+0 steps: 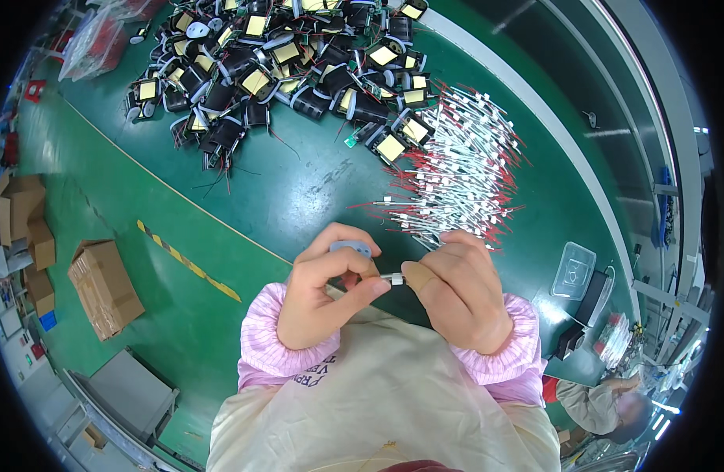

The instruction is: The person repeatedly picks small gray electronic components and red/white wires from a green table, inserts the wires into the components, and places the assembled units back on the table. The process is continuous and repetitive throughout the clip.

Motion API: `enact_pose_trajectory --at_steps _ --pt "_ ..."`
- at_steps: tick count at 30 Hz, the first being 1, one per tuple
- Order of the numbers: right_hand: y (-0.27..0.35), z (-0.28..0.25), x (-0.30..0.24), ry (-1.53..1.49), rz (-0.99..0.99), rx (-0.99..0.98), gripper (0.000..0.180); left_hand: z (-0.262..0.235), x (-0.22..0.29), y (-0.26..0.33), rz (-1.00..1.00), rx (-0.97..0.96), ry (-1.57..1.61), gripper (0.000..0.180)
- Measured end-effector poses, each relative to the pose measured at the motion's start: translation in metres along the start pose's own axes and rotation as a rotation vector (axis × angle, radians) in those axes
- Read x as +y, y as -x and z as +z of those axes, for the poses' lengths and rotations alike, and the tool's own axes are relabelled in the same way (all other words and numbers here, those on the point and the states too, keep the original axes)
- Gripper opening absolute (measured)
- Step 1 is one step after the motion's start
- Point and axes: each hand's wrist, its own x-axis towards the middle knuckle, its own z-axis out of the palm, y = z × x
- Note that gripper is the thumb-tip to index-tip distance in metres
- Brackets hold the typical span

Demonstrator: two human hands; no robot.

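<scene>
Close in front of my body, my left hand (328,287) is closed around a grey-blue rounded plastic part (352,248); the fingers hide most of it. A small white connector (395,278) sticks out between its thumb and forefinger tips. My right hand (462,293) is closed in a pinch right at the connector's other end, and what lies inside those fingers is hidden. Just beyond the right hand spreads a heap of white connector leads with red wire ends (456,169). Farther off lies a big pile of black housings (256,82) with yellow pads, grey-blue rims and thin wires.
The green table (299,173) carries both piles, with a pale curved edge (567,149) on the right. A clear plastic box (574,270) and a black device (590,299) stand at the right. Cardboard boxes (106,287) lie on the left floor. Another person (598,405) sits at lower right.
</scene>
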Motion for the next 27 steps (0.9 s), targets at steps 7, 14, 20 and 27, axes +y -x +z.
enact_pose_trajectory --at_steps 7,14,20,27 --pt "0.001 0.000 -0.002 -0.006 -0.002 -0.031 0.021 -0.002 0.001 0.002 -0.039 0.011 -0.048 0.010" --pt "0.006 0.001 0.000 -0.081 -0.010 -0.024 0.019 -0.007 -0.001 0.001 0.049 -0.174 0.148 0.006" --pt "0.008 0.001 -0.006 -0.018 0.041 -0.038 0.017 -0.001 0.005 0.002 0.041 -0.158 -0.010 0.007" --pt "0.007 -0.004 -0.005 0.026 0.066 -0.077 0.018 0.000 0.004 0.002 0.045 -0.044 -0.103 0.008"
